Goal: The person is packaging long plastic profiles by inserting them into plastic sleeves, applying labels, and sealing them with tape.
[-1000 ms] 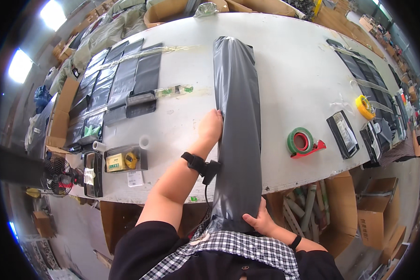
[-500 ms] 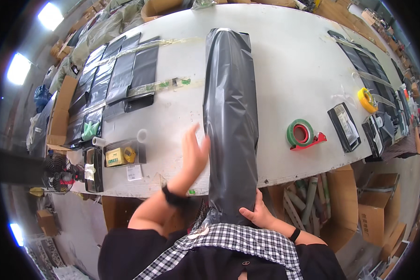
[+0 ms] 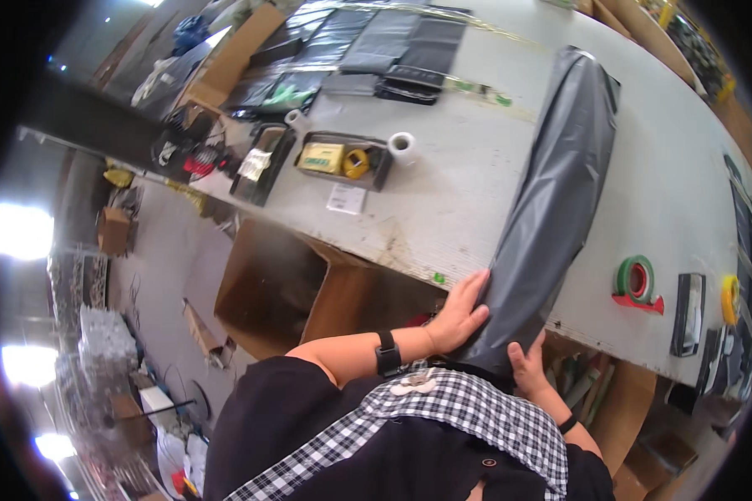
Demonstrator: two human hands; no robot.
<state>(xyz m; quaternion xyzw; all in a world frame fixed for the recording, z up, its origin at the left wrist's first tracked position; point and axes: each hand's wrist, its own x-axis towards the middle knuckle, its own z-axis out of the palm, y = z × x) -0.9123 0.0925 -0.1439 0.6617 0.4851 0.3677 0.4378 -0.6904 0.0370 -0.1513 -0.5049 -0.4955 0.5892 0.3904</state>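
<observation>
A long package in black plastic film (image 3: 560, 167) lies lengthwise on the white table, its near end jutting past the edge toward my apron. The film is creased along its top. My left hand (image 3: 459, 316) grips the left side near this end, thumb on top and fingers along the flank. On the opposite side my right hand (image 3: 529, 367) holds the package, thumb up; some of its fingers are hidden. Right of the package stands a green tape roll (image 3: 623, 280) in a red dispenser.
Flat black packages (image 3: 380, 42) lie under clear tape at the far left. Nearer are a tray (image 3: 379, 178) with a yellow box and tape measure, and a white roll (image 3: 403, 149). A black box (image 3: 688, 313) and yellow tape (image 3: 729, 301) sit right. Cardboard boxes (image 3: 267, 284) stand below the edge.
My left hand, raised beside the package before, has come down onto its near left side. My right hand stays near the same end. The view has turned toward the left.
</observation>
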